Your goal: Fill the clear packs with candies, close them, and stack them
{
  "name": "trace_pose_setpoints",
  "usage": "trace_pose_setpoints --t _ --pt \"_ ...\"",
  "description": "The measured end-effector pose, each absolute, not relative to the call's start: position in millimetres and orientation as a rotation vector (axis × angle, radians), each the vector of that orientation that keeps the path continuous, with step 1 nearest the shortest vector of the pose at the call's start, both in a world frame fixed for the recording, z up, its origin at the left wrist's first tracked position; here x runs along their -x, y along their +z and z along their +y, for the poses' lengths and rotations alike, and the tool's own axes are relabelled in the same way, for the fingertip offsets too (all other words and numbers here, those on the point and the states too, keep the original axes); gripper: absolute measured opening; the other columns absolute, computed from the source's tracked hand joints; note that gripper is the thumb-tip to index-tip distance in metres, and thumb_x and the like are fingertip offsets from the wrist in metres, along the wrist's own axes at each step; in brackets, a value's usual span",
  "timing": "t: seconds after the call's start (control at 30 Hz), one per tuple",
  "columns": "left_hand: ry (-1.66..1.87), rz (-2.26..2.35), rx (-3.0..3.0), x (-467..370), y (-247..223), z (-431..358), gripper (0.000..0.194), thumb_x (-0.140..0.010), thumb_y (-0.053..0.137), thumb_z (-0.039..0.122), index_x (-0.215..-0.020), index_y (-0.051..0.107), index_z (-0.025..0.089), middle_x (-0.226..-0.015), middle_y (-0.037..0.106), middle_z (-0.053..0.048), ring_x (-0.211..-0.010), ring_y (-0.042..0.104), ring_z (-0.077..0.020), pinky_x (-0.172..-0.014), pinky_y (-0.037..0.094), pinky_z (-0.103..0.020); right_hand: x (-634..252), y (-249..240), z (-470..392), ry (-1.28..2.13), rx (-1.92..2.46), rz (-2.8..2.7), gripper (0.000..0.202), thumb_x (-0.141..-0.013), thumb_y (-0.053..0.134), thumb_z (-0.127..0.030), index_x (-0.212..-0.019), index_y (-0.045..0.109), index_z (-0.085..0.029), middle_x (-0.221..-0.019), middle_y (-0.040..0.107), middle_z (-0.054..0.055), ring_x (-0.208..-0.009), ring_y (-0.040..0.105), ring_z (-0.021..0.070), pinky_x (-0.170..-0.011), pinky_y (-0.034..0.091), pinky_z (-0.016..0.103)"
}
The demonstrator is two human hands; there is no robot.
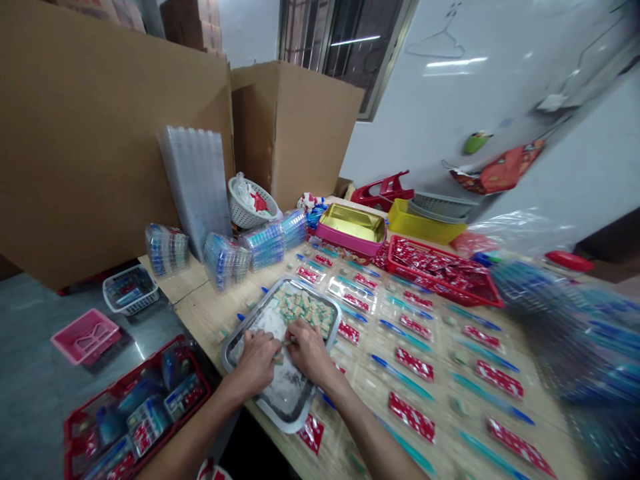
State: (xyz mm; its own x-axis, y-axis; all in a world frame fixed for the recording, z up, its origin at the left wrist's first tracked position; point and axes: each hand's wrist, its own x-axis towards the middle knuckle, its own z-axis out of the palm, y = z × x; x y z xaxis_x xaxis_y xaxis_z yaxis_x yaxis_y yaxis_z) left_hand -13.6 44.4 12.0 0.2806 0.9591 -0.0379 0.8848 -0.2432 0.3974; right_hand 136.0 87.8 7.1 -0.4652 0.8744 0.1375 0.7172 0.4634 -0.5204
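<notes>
A metal tray [235, 343] lies on the table's near left part. Small green-and-tan blocks [305, 303] are heaped in its far half, and pale powder covers much of its bare floor. My left hand [257, 360] is over the tray's left side, its fingers pinched together near a few loose blocks. Beside the heap, my right hand [307, 350] has its fingers curled and closed at the edge of the blocks. The two sets of fingertips almost meet. What either hand pinches is too small and covered to make out.
Rows of clear plastic packs [410, 327] with blue sticks and red packets spread rightward. A red basket [493, 293] of packets and a pink box [350, 243] stand behind. Blurred stacked packs [590, 333] rise at right. A red crate [75, 417] sits lower left.
</notes>
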Motion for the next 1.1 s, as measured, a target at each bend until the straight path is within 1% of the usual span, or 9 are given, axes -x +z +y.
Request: trace_pose_setpoints --t 0.1,0.23,0.33,0.43,0.6,0.77,0.93,1.1 --pt "0.332 1.686 -2.201 14.0 12.4 42.5 0.018 -0.071 0.047 0.005 -0.079 0.056 0.019 -0.09 0.062 -0.004 -0.094 0.052 -0.0229 -0.077 0.029 -0.039 -141.4 9.0 82.8 0.596 1.318 -2.279 0.022 -0.068 0.047 -0.001 -0.077 0.059 -0.018 -0.084 0.064 0.002 -0.086 0.057 0.0172 -0.078 0.029 0.03" --pt "0.4 1.652 -2.189 12.3 14.1 34.3 0.021 -0.065 0.045 0.003 -0.075 0.053 0.019 -0.081 0.063 -0.001 -0.088 0.051 -0.0214 -0.076 0.028 -0.038 -153.5 11.5 70.9 0.655 1.299 -2.225 0.017 -0.071 0.05 -0.005 -0.078 0.059 -0.018 -0.077 0.064 0.0 -0.079 0.057 0.0162 -0.078 0.032 0.03" --pt "0.441 1.608 -2.188 5.0 16.6 24.8 0.02 -0.064 0.045 0.004 -0.075 0.052 0.019 -0.079 0.062 -0.001 -0.086 0.05 -0.0205 -0.077 0.029 -0.037 -163.8 10.3 58.8 0.689 1.294 -2.22 0.017 -0.074 0.052 -0.007 -0.081 0.061 -0.018 -0.078 0.064 0.0 -0.078 0.057 0.016 -0.078 0.033 0.029" --pt "0.44 1.555 -2.232 -7.2 16.7 16.2 0.017 -0.069 0.046 0.007 -0.078 0.053 0.019 -0.083 0.062 -0.003 -0.087 0.051 -0.021 -0.078 0.03 -0.037 -171.1 3.3 48.0 0.699 1.319 -2.22 0.019 -0.074 0.051 -0.006 -0.082 0.063 -0.018 -0.078 0.065 0.001 -0.081 0.056 0.0172 -0.077 0.035 0.028" --pt "0.336 1.568 -2.223 -23.1 10.0 8.3 0.021 -0.072 0.04 0.007 -0.083 0.055 0.018 -0.088 0.062 -0.006 -0.089 0.053 -0.0225 -0.08 0.032 -0.037 -174.2 -14.4 39.8 0.723 1.321 -2.213 0.02 -0.067 0.05 -0.002 -0.074 0.061 -0.017 -0.074 0.063 0.003 -0.077 0.054 0.0178 -0.073 0.037 0.027" --pt "0.359 1.605 -2.096 -24.6 9.5 6.1 0.026 -0.068 0.04 0.004 -0.085 0.052 0.019 -0.088 0.06 -0.004 -0.088 0.053 -0.0201 -0.081 0.034 -0.033 -174.7 -21.8 39.7 0.763 1.299 -2.201 0.022 -0.065 0.048 -0.002 -0.074 0.06 -0.017 -0.076 0.062 0.003 -0.078 0.053 0.0177 -0.072 0.037 0.027" --pt "0.445 1.65 -2.037 -23.1 10.4 6.9 0.032 -0.062 0.041 0.004 -0.089 0.049 0.02 -0.095 0.057 -0.004 -0.089 0.051 -0.02 -0.079 0.036 -0.031 -175.6 -18.4 39.1 0.763 1.246 -2.253 0.022 -0.065 0.044 -0.002 -0.07 0.059 -0.018 -0.072 0.06 0.002 -0.076 0.052 0.0176 -0.073 0.037 0.027" --pt "0.509 1.592 -1.994 -24.6 9.3 8.9 0.03 -0.061 0.041 0.004 -0.085 0.048 0.021 -0.088 0.059 -0.003 -0.088 0.052 -0.0197 -0.081 0.036 -0.031 -176.1 -2.0 33.2 0.798 1.202 -2.278 0.023 -0.058 0.045 -0.002 -0.071 0.056 -0.018 -0.071 0.058 0.001 -0.077 0.052 0.0173 -0.077 0.037 0.027"
